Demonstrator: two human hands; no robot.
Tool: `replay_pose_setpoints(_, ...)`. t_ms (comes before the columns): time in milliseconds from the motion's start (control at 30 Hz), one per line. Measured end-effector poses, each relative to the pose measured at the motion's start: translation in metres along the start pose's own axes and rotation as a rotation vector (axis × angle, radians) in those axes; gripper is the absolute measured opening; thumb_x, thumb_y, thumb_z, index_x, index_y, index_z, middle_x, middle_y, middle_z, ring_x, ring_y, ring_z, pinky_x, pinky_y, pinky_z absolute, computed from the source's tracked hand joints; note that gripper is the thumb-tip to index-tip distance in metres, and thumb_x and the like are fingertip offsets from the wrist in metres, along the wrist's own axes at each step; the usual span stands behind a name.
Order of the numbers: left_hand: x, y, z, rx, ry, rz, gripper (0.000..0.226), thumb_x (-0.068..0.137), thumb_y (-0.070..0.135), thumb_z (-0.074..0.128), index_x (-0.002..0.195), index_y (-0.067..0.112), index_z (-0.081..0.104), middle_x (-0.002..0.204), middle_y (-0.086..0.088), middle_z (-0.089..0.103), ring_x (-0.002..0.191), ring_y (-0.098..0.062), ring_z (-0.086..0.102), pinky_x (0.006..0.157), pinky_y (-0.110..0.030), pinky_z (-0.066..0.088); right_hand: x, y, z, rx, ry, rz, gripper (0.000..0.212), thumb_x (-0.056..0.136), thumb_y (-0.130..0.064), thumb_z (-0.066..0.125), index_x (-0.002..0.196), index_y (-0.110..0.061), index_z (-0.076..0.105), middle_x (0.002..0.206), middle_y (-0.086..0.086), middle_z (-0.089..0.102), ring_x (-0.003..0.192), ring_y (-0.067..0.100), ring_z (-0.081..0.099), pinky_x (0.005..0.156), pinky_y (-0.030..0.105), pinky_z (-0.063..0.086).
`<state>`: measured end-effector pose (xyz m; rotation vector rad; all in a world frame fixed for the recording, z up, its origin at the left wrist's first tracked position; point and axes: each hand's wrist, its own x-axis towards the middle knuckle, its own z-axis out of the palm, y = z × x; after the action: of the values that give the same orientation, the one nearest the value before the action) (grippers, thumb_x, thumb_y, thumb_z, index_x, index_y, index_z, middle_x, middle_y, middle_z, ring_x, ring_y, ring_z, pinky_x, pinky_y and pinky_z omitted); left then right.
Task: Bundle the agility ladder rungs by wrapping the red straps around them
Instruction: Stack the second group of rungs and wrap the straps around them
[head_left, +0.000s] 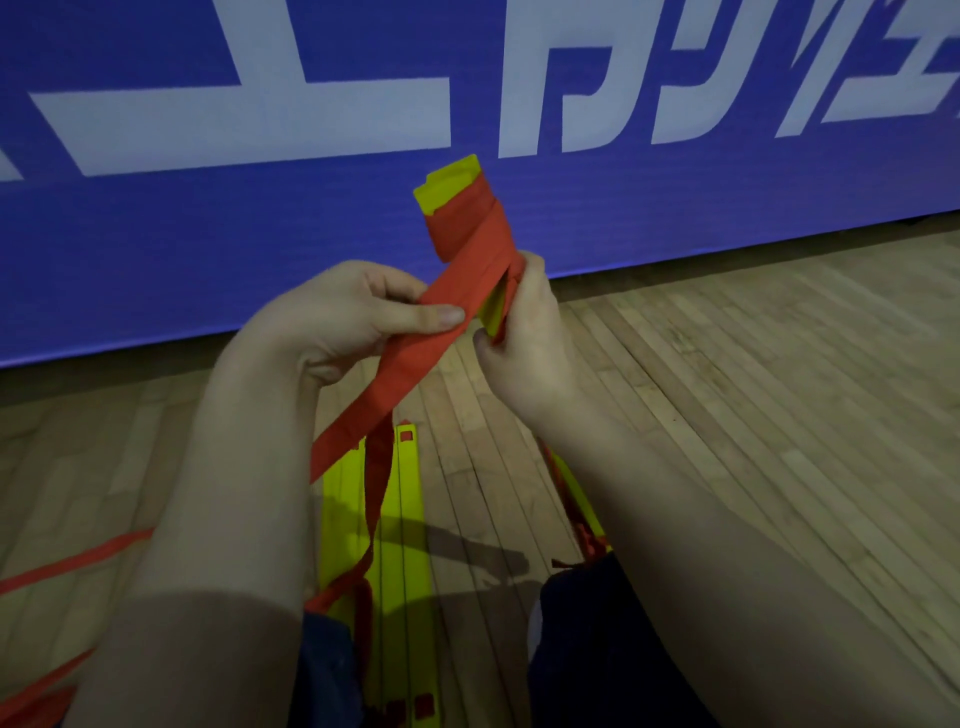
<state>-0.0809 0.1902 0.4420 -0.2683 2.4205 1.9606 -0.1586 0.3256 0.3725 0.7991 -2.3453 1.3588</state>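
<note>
A seated person held a bundle of yellow rungs (448, 183) upright mid-view, its far end wound in several turns of red strap (415, 364); the left hand (337, 312) pinched the strap's free run between thumb and curled fingers (387, 285), leading it toward the near left; the right hand (524, 343) was curled around the bundle just below the wraps. Loose rungs (408, 499) lay on the wooden floor (727, 374) between the legs, the strap trailing down to them. The likely trouble: a slackened pinch would let the turns loosen; the trailing strap could snag on the loose rungs. The right fingertips were hidden behind the bundle; the strap's end ran out of frame; the lettering on the blue banner (208, 249) was cut off.
</note>
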Motion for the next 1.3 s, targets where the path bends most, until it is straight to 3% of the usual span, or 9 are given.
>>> replay_pose_setpoints(200, 0.002, -0.008, -0.006, -0.076, -0.107, 0.082, 0.021, 0.071, 0.017, 0.066, 0.086, 0.003, 0.060, 0.091, -0.011, 0.074, 0.083, -0.016, 0.071, 0.076, -0.024, 0.056, 0.001, -0.002, -0.002, -0.020, -0.016, -0.003, 0.060, 0.076, -0.003, 0.067, 0.129, -0.006, 0.040, 0.124, 0.012, 0.053, 0.116, 0.033, 0.051, 0.080, 0.047, 0.048)
replay_pose_setpoints(433, 0.006, -0.008, -0.006, -0.042, 0.045, 0.167, 0.018, 0.070, 0.022, 0.069, 0.083, 0.011, 0.065, 0.070, -0.010, 0.073, 0.056, -0.014, 0.068, 0.063, -0.022, 0.056, 0.002, 0.000, -0.005, 0.089, -0.038, -0.023, 0.061, 0.071, -0.003, 0.061, 0.127, -0.008, 0.038, 0.117, 0.011, 0.055, 0.107, 0.032, 0.055, 0.077, 0.045, 0.049)
replay_pose_setpoints(667, 0.011, -0.007, -0.003, -0.051, 0.128, 0.238, 0.018, 0.076, 0.028, 0.064, 0.081, 0.011, 0.060, 0.068, -0.005, 0.073, 0.053, -0.008, 0.064, 0.054, -0.016, 0.049, 0.007, -0.002, -0.011, 0.313, -0.131, 0.130, 0.055, 0.073, 0.004, 0.066, 0.116, -0.013, 0.036, 0.077, -0.011, 0.041, 0.064, 0.002, 0.043, 0.056, 0.017, 0.034)
replay_pose_setpoints(833, 0.011, -0.005, 0.003, -0.010, 0.201, 0.278, 0.016, 0.083, 0.027, 0.062, 0.074, 0.014, 0.065, 0.051, 0.011, 0.061, 0.045, 0.003, 0.051, 0.046, -0.008, 0.037, 0.008, -0.006, -0.009, 0.512, -0.229, 0.276, 0.060, 0.059, -0.005, 0.067, 0.111, -0.018, 0.041, 0.075, -0.003, 0.040, 0.062, 0.011, 0.042, 0.056, 0.029, 0.037)
replay_pose_setpoints(967, 0.012, -0.002, 0.012, -0.019, 0.203, 0.287, 0.021, 0.079, 0.031, 0.064, 0.072, 0.012, 0.060, 0.044, 0.009, 0.055, 0.039, 0.002, 0.044, 0.040, -0.011, 0.033, 0.010, -0.006, -0.017, 0.649, -0.294, 0.354, 0.068, 0.063, 0.018, 0.061, 0.122, -0.013, 0.048, 0.069, -0.001, 0.043, 0.058, 0.013, 0.045, 0.050, 0.028, 0.039)
replay_pose_setpoints(1033, 0.015, -0.001, 0.015, -0.045, 0.215, 0.303, 0.026, 0.070, 0.036, 0.068, 0.078, 0.015, 0.055, 0.047, 0.008, 0.057, 0.039, 0.000, 0.045, 0.040, -0.014, 0.033, 0.010, -0.007, -0.020, 0.745, -0.358, 0.363, 0.065, 0.056, 0.020, 0.056, 0.109, -0.019, 0.057, 0.065, 0.003, 0.042, 0.055, 0.017, 0.045, 0.047, 0.028, 0.037)
replay_pose_setpoints(1100, 0.017, -0.002, 0.015, -0.092, 0.192, 0.316, 0.041, 0.065, 0.042, 0.080, 0.086, 0.019, 0.053, 0.062, 0.001, 0.066, 0.051, -0.013, 0.055, 0.050, -0.024, 0.040, 0.010, -0.008, -0.021, 0.872, -0.455, 0.371, 0.054, 0.046, 0.015, 0.050, 0.076, -0.028, 0.062, 0.064, 0.008, 0.038, 0.051, 0.019, 0.039, 0.047, 0.027, 0.030)
replay_pose_setpoints(1200, 0.018, -0.004, 0.016, -0.110, 0.138, 0.348, 0.069, 0.046, 0.065, 0.083, 0.099, 0.026, 0.064, 0.086, -0.009, 0.069, 0.081, -0.029, 0.055, 0.071, -0.043, 0.040, 0.008, -0.010, -0.023, 1.014, -0.657, 0.395, 0.032, 0.036, 0.011, 0.048, 0.056, -0.014, 0.045, 0.061, 0.006, 0.033, 0.049, 0.015, 0.031, 0.046, 0.024, 0.019)
replay_pose_setpoints(1300, 0.017, -0.005, 0.016, -0.058, 0.081, 0.388, 0.057, 0.041, 0.073, 0.078, 0.075, 0.028, 0.075, 0.069, 0.006, 0.070, 0.066, -0.010, 0.064, 0.061, -0.022, 0.048, 0.006, -0.011, -0.025, 1.121, -0.911, 0.377, 0.037, 0.037, 0.003, 0.051, 0.066, -0.013, 0.033, 0.057, 0.003, 0.033, 0.049, 0.014, 0.030, 0.045, 0.021, 0.022)
